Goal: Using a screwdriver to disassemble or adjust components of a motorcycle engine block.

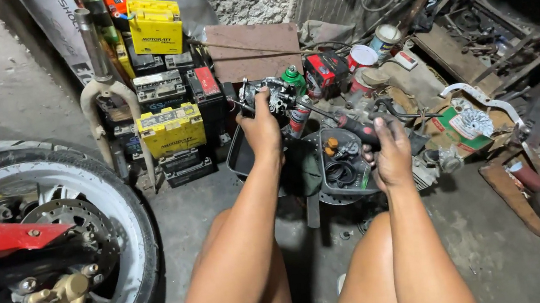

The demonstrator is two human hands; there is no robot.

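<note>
**Kid:** Head view first, starting on the left. What is that big round thing?

**Helper:** That is a motorcycle wheel (pixel 47 255) with a gold brake part (pixel 58 297) low on it. Behind it, yellow and black batteries (pixel 170 128) are stacked on the floor.

**Kid:** What is the left hand (pixel 261 129) doing?

**Helper:** It is closed tight around a small metal engine part (pixel 267 95). The part is held up in the air, above a dark tray (pixel 239 161) on the floor, just in front of the batteries.

**Kid:** How does the part look?

**Helper:** Grey and black, bumpy, with small knobs and bits sticking out. The hand covers its lower side, so I cannot see that.

**Kid:** And the right hand (pixel 390 152)?

**Helper:** It is curled shut around a screwdriver (pixel 347 126) with a red and black handle. The thin metal end points left, up toward the part.

**Kid:** How do you do that well?

**Helper:** I think you hold the part very still, keep the tip straight in the screw, and push gently while you turn. If it slips, it could spoil the screw or poke a finger.

**Kid:** What is on the right?

**Helper:** A round black cover (pixel 345 167) with small pieces in it, then cans (pixel 362 58) and scrap metal.
</note>
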